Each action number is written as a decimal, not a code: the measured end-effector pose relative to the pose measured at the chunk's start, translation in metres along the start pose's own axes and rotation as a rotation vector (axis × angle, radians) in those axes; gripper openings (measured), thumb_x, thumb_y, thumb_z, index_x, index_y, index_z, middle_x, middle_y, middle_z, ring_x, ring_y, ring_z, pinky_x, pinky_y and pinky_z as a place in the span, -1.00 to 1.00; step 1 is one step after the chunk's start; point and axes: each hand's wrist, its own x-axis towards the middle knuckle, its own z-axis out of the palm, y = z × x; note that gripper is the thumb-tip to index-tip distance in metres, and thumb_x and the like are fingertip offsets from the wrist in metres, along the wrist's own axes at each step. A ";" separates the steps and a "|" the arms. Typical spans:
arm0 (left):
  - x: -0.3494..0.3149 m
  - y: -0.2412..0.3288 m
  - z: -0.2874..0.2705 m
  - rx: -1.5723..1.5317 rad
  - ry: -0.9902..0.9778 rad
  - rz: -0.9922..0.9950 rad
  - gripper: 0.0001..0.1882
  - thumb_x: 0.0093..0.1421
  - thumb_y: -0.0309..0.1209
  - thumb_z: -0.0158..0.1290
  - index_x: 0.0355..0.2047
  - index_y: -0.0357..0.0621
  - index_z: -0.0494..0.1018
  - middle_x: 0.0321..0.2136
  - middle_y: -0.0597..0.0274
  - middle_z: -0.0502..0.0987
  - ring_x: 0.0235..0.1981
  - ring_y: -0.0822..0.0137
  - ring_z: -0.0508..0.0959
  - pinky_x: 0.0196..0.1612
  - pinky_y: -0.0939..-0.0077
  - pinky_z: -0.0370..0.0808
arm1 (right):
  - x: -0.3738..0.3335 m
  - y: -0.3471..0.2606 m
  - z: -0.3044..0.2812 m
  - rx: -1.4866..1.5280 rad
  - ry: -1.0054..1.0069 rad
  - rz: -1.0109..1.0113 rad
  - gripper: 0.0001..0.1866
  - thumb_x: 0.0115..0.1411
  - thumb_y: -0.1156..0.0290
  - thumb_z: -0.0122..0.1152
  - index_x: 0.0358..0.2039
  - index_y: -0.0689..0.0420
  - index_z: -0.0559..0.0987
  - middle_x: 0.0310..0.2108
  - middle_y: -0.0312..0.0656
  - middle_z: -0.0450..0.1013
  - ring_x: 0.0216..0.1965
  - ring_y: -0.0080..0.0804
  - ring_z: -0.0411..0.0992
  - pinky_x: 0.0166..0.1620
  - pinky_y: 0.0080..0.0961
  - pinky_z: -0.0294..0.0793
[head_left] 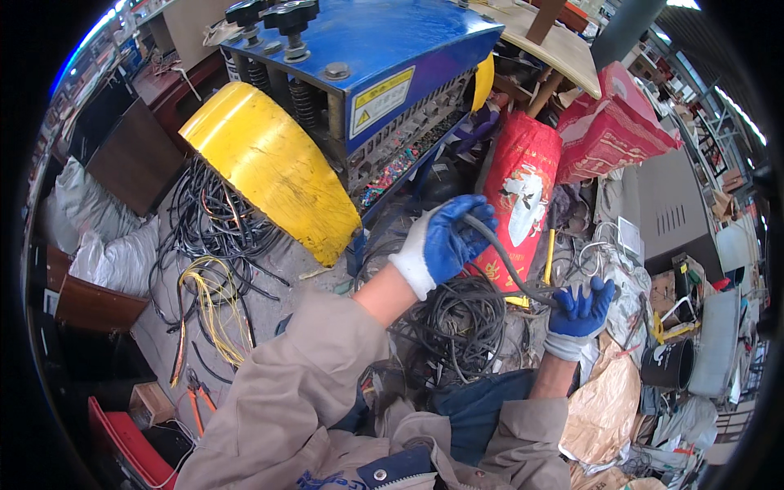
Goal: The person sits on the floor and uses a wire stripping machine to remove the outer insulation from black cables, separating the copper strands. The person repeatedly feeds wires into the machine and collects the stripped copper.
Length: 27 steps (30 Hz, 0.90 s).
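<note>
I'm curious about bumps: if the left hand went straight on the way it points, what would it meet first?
Likely the red bag with the white patch, up and right of the left hand, though depth is unclear.

L hand (457, 233) w/ fingers curled, R hand (578, 315) lower w/ fingers bent (both gloved), forearms (385, 296) apart

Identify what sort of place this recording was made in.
Probably a scrap-cable workshop: a blue machine with colourful scraps at its open side, a heap of black cables beside it, and red sacks nearby.
</note>
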 end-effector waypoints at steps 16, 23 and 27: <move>0.053 0.037 0.001 0.740 0.173 0.139 -0.68 0.32 -0.33 -0.04 -0.02 -0.27 0.46 -0.30 0.06 0.64 -0.36 0.30 0.63 -0.31 0.40 0.60 | -0.002 0.042 -0.003 -0.180 0.114 0.022 -0.51 0.51 0.03 -0.18 -0.16 0.16 0.59 -0.75 -0.46 -0.01 -0.72 -0.64 -0.02 -0.54 -0.58 0.08; 0.062 0.048 -0.008 0.641 0.110 0.224 -0.71 0.30 -0.33 0.03 -0.10 -0.29 0.51 -0.33 0.06 0.64 -0.37 0.25 0.66 -0.33 0.42 0.62 | 0.010 0.057 -0.004 -0.145 0.168 0.010 -0.50 0.49 -0.01 -0.15 -0.21 0.14 0.60 -0.76 -0.48 -0.02 -0.75 -0.64 -0.04 -0.55 -0.58 0.09; 0.064 0.058 -0.002 0.479 0.193 0.244 -0.77 0.24 -0.44 0.02 -0.18 -0.37 0.49 -0.36 -0.03 0.63 -0.44 0.16 0.65 -0.30 0.29 0.64 | 0.030 0.073 -0.001 -0.095 0.047 0.017 -0.50 0.49 0.00 -0.15 -0.21 0.16 0.60 -0.77 -0.47 -0.01 -0.76 -0.64 -0.03 -0.56 -0.58 0.11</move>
